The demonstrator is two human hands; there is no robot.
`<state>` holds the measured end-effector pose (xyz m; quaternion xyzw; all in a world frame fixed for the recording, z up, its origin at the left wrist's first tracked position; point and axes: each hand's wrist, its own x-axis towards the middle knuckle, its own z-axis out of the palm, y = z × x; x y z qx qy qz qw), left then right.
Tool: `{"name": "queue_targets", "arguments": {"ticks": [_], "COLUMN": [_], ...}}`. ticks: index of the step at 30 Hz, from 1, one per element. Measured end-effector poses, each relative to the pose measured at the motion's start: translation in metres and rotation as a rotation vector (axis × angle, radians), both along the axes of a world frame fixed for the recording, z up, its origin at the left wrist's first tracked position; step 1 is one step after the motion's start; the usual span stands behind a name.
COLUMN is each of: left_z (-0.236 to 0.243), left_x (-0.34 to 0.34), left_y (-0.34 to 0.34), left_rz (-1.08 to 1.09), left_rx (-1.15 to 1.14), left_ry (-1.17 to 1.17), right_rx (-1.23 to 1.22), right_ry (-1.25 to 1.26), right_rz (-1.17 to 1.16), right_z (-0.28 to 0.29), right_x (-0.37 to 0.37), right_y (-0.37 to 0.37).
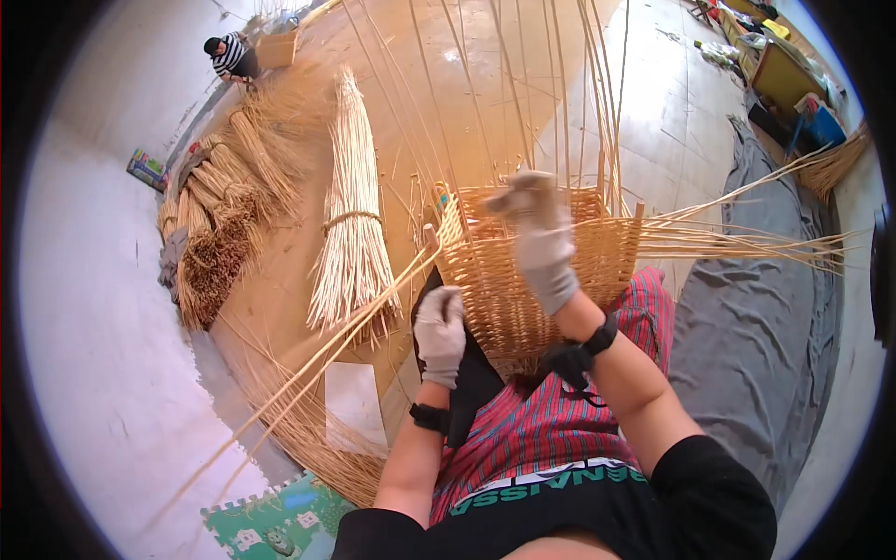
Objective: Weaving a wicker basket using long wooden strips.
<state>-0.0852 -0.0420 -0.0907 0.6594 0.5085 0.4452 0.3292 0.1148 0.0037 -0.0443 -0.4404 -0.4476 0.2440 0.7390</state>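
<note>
A half-woven wicker basket (504, 289) rests on my lap, tilted, its wall made of tan willow rods. Thin upright rods rise from its far rim. My left hand (439, 336), in a pale work glove, is closed beside the basket's left near corner; what its fingers hold, if anything, is hidden. Above the near rim is my right hand (541, 229), gloved too, its fingers smeared by motion, so their hold is unclear. Long loose rods (336, 345) run from the left corner toward the lower left, and more rods (747, 243) stick out to the right.
A tied bundle of pale rods (350, 224) lies on the floor ahead, left of the basket. Heaped brown bundles (219, 224) line the left wall, with a person in stripes (231, 58) beyond. A grey cloth (747, 345) covers the right side. Foam matting (275, 523) lies lower left.
</note>
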Motion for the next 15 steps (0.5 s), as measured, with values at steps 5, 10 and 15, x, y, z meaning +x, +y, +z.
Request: {"name": "queue_targets", "arguments": {"ticks": [5, 10, 15], "left_z": [0.061, 0.046, 0.046], "left_x": [0.050, 0.070, 0.076], "left_y": [0.017, 0.073, 0.070], "left_rz": [0.078, -0.146, -0.106], "left_rx": [0.400, -0.136, -0.291], "left_ry": [0.490, 0.190, 0.055], "right_rx": [-0.272, -0.233, -0.163], "right_ry": [0.500, -0.117, -0.768], "right_rz": [-0.066, -0.127, -0.207], "right_z": [-0.033, 0.005, 0.080], "right_x": [0.034, 0.032, 0.006], "right_y": [-0.030, -0.001, 0.067]}}
